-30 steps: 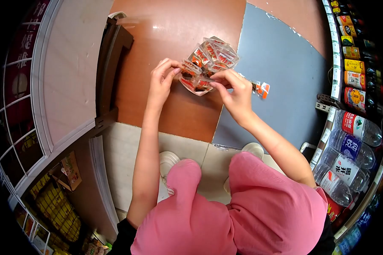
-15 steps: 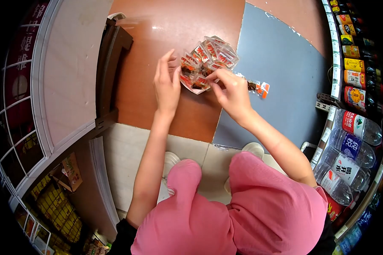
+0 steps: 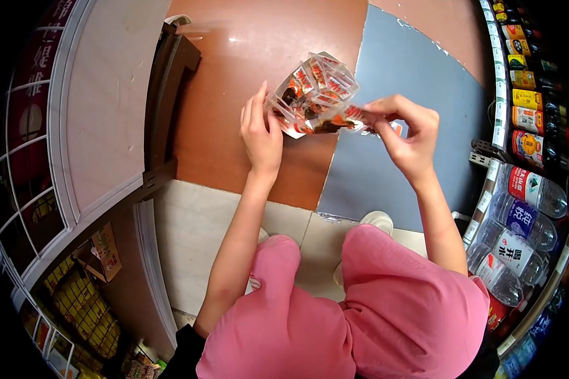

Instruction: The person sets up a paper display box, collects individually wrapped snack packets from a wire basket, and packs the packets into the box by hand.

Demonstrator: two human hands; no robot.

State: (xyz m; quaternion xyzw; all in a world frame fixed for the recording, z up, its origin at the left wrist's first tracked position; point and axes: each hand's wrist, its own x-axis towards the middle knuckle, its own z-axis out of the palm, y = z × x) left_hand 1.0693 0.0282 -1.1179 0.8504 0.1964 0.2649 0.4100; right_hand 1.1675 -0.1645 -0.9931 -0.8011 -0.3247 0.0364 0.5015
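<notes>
A pale open container (image 3: pixel 295 134) of small clear snack packets (image 3: pixel 325 79) with red-and-white labels and dark contents sits on the orange-brown floor panel. My left hand (image 3: pixel 261 136) is at its left side, fingers stretched up and thumb close to its edge; whether it touches is unclear. My right hand (image 3: pixel 410 129) pinches one end of a snack packet (image 3: pixel 341 120), which stretches leftward over the container's lower right part and is blurred by motion. Another packet with an orange end (image 3: pixel 397 128) lies on the blue-grey panel, mostly hidden behind my right hand.
Shelves at the right hold large water bottles (image 3: pixel 518 218) and rows of sauce bottles (image 3: pixel 527 117). A brown-framed cabinet (image 3: pixel 171 82) and a white wire rack (image 3: pixel 25 215) stand at the left. My pink-clothed knees (image 3: pixel 278 259) are below the container.
My right hand has moved right, away from the container, drawing a packet out with it. My left hand has shifted slightly right and down beside the container.
</notes>
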